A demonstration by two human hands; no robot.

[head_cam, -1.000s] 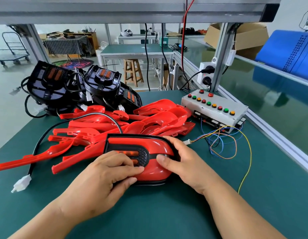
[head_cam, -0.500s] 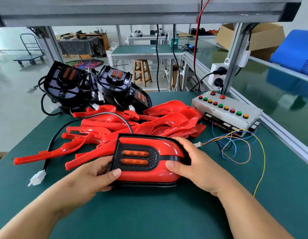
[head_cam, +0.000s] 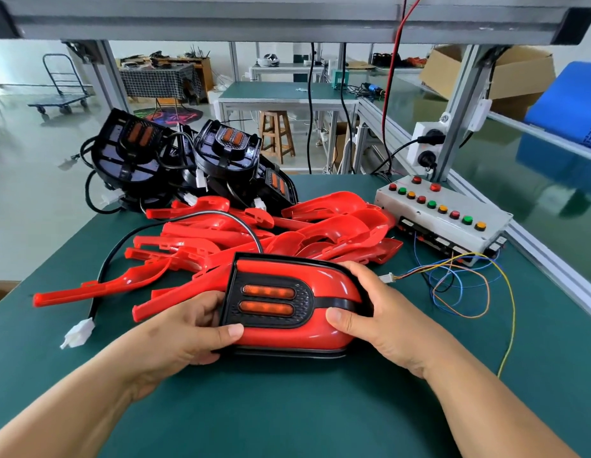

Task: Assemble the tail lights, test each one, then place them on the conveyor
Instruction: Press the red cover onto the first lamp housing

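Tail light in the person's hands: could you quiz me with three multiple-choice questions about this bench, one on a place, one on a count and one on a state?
1. Where does the button box stand relative to the tail light?
A) behind it, to the right
B) to its left
C) beneath it

2. How many orange strips show on the tail light's face?
A) one
B) two
C) four

3. What is the white connector doing?
A) plugged into the button box
B) lying loose on the green mat
C) pinched between fingers

Answers:
1 A: the box sits by the bench's far right edge.
2 B: two strips lie one above the other.
3 B: it rests on the mat, while the left hand and right hand grip the tail light.
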